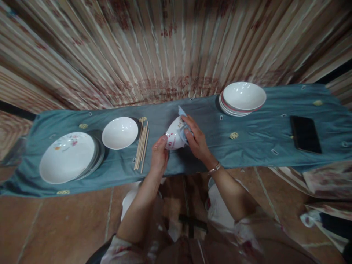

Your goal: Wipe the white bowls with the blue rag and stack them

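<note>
A white bowl (172, 135) with pink and gold marks on its outside is held tilted above the middle of the table. The fingers of my left hand (159, 154) grip its lower left edge. My right hand (196, 138) is closed on a light blue cloth (182, 111) and presses it against the bowl's right side. Part of the cloth sticks up past my fingers; the rest is bunched under them. Just left of my left hand lie several wooden chopsticks (142, 146), side by side.
Left of the chopsticks sit a single white bowl (120, 133) and a stack of larger flowered dishes (67, 157). At the back right stands a stack of white bowls (244, 96). A black phone (305, 134) lies farther right on the teal tablecloth (258, 146). Pleated curtains (176, 55) hang behind.
</note>
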A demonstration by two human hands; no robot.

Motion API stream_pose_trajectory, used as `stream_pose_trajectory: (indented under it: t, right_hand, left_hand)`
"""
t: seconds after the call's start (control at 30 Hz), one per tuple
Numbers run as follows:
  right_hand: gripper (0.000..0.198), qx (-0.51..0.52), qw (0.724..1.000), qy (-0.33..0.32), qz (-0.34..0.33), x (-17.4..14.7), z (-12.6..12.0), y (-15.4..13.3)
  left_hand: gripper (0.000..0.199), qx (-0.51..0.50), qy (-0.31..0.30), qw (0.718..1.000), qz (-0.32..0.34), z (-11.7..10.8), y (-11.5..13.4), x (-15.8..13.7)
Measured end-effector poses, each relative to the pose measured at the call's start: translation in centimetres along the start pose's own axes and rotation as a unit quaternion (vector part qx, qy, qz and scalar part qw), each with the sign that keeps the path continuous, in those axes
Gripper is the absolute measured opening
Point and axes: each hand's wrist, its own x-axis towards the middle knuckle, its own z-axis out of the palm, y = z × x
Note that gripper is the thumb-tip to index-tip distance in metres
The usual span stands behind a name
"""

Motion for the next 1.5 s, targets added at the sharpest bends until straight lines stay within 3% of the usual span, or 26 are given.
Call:
stream_pose_trajectory:
  t: [0.27, 0.43, 0.8, 1.03, 1.17, 1.5]
  right_hand:
    - [0.054, 0.168, 0.971, 0.074, 0.154, 0.5, 1.2, 3.5]
    - [0.048, 0.221, 0.947, 0.102, 0.209, 0.4, 2.5, 4.9]
    - [0.042, 0.267, 0.934, 0.091, 0.221, 0.4, 2.4, 3.8]
    - [0.038, 0.269, 0.933, 0.095, 0.219, 0.4, 2.4, 3.9]
    - [0.039, 0.273, 0.929, 0.130, 0.214, 0.4, 2.4, 3.7]
    - [0.041, 0.191, 0.959, 0.120, 0.172, 1.0, 0.3, 2.1]
  left_hand:
    - [0.050, 0.001, 0.014, 1.000, 0.008, -0.4, -0.2, 0.2]
    - [0.051, 0.023, 0.010, 1.000, 0.004, -0.5, -0.1, 0.0]
    - [0.044, 0.067, 0.025, 0.993, 0.098, -1.8, 0.9, 0.3]
    - [0.037, 0.049, 0.010, 0.996, 0.071, -1.8, 1.5, 0.1]
    - [0.038, 0.028, 0.012, 0.997, 0.066, -1.0, 1.0, 0.0]
    - [0.048, 0.043, -0.003, 0.999, 0.023, 1.1, -1.1, -0.3]
